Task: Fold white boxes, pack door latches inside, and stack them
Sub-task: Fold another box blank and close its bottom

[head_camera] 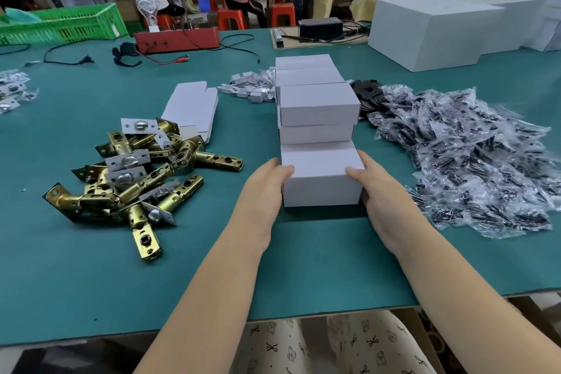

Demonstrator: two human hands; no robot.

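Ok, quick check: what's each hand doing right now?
Left hand: grips the left end of the closed white box, thumb on top.
Right hand: grips the right end of the same box.

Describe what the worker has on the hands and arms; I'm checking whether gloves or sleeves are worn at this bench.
Nothing is worn: the left hand and right hand are bare, without gloves, rings, watch or bands showing. Both forearms are bare with no sleeve in view.

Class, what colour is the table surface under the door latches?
Teal green table surface, shown best in the head view, beneath the door latches.
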